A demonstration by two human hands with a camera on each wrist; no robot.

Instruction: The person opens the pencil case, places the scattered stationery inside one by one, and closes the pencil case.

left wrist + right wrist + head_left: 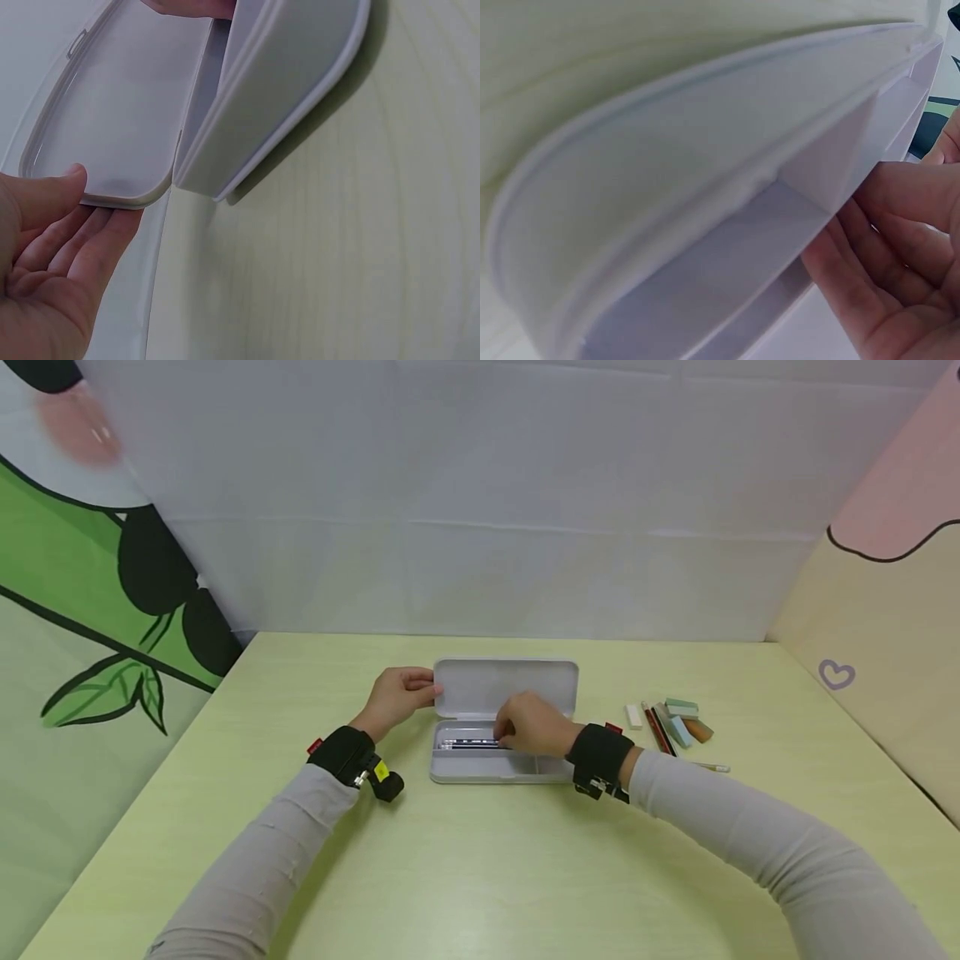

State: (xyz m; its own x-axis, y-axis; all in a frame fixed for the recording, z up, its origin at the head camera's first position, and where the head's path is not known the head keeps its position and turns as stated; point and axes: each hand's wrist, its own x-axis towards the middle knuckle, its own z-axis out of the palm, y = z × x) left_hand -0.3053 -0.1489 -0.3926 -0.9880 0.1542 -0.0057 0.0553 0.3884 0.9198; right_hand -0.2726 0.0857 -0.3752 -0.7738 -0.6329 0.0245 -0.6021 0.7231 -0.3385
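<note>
A white pencil case [480, 768] lies with its lid [480, 685] raised at the back. My left hand [401, 697] grips the lid's left end, thumb [52, 196] on the inner face and fingers beneath the edge. Slim dark-and-white pencils [468, 744] lie lengthwise in the rear compartment. Over that compartment, my right hand [534, 724] reaches down with bent fingers, its fingertips right at the pencils' right end. In the right wrist view its fingers [847, 281] dip behind the divider [810, 232], which hides the tips; I cannot tell whether they pinch a pencil.
Right of the case lie a white eraser [633, 717], several pencils [658, 729] and a cluster of pale green, blue and brown blocks [681, 710]. One pale pencil [712, 767] points rightward near my right sleeve. A white curtain [480, 568] hangs behind the table [480, 877].
</note>
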